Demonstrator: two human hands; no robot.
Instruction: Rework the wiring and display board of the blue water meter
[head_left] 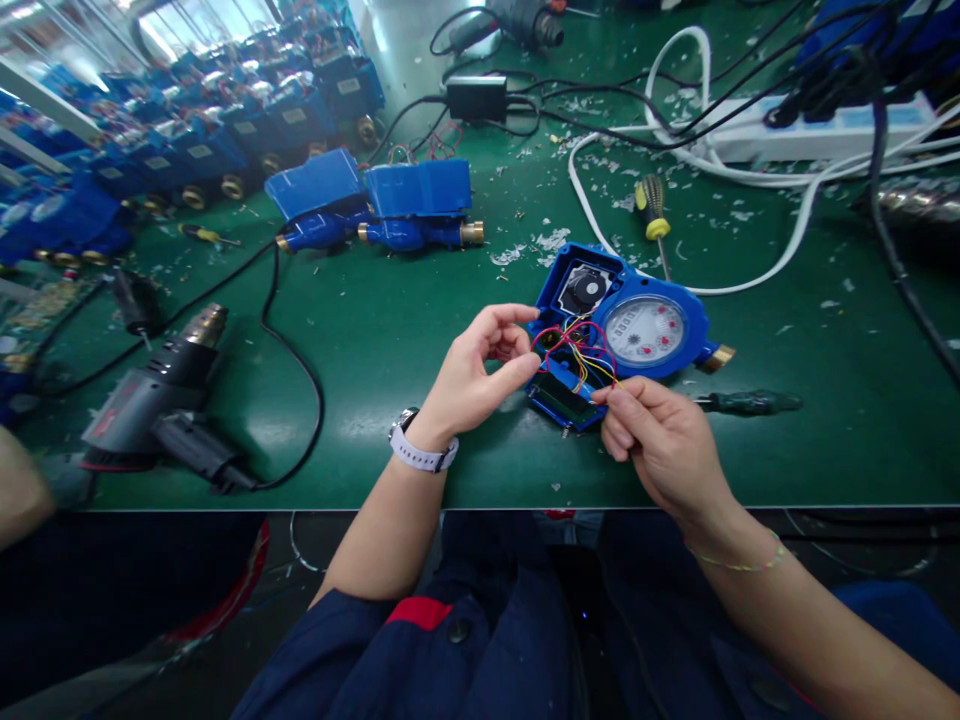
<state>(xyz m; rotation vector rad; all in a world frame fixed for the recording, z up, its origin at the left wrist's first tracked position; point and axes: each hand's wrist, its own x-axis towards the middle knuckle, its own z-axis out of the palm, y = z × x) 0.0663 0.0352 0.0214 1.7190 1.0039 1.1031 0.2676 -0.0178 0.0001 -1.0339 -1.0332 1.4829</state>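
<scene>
At the blue meter (646,332), the left hand (474,375) curves, grip parted, while the right hand (664,437) pinches wires (578,352).

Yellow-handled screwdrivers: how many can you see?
2: one screwdriver just beyond the open blue meter, another screwdriver at left, near the clustered blue meters. More may be hidden.

Seeing glossy, smooth plastic on the meter housing (697,315), getting a brassy metal shine off the end fitting (720,358)! Looking at a smooth, sheeny tabletop (375,400), matt cloth on the sleeve (352,645); catching metal on the heat gun nozzle (205,326), duller plastic on the heat gun body (139,405).
</scene>
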